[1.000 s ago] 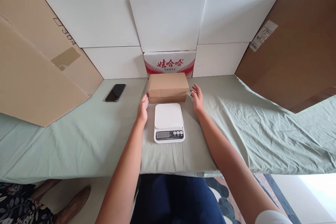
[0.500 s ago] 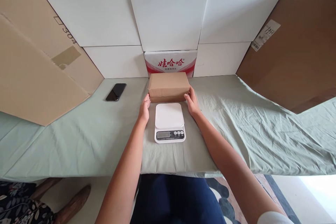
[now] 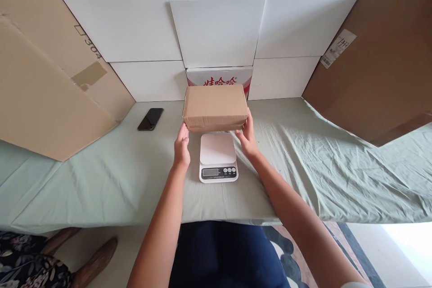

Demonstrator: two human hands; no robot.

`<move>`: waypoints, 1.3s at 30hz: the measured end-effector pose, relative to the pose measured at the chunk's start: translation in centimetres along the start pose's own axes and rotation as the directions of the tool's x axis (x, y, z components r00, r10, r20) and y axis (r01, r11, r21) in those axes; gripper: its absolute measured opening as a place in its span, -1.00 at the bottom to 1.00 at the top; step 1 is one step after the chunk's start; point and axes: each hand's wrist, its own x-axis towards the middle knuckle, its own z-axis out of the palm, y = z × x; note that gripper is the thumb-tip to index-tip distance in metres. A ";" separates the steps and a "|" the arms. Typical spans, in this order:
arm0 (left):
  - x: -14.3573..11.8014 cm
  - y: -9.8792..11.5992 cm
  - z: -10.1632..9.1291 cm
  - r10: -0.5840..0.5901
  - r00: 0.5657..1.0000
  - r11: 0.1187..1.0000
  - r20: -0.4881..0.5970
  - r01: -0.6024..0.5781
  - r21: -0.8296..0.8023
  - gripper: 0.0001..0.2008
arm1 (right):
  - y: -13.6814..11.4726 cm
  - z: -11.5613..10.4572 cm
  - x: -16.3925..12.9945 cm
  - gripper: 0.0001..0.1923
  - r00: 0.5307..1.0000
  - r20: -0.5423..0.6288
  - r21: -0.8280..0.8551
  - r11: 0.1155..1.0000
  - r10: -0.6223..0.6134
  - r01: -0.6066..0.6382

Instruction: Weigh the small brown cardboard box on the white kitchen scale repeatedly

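A brown cardboard box (image 3: pixel 216 102) is held between my two hands, raised above the cloth just behind the scale. My left hand (image 3: pixel 182 147) grips its left end low down, with part of the fingers hidden behind the box. At the right end, my right hand (image 3: pixel 248 137) has its fingers around the lower corner and its thumb near the front face. Below the box lies a white digital kitchen scale (image 3: pixel 218 155), its bare platform toward the box and its display and buttons facing me. The display looks blank.
A black phone (image 3: pixel 150 119) lies on the green cloth (image 3: pixel 141 175) to the left. White boxes (image 3: pixel 216 31) wall off the back; large cardboard sheets stand at left (image 3: pixel 50 76) and right (image 3: pixel 378 63). Another person's legs (image 3: pixel 91 261) show at lower left.
Both hands have lifted the cardboard box off the cloth, so it looks larger and covers more of the printed carton behind. The scale and phone have stayed in place.
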 end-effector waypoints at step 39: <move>-11.1 2.3 -1.9 -0.094 0.993 0.995 -0.075 0.091 -0.048 -0.32 | -4.8 -1.1 -9.6 -0.12 0.989 -0.033 0.072 0.987 0.147 -0.144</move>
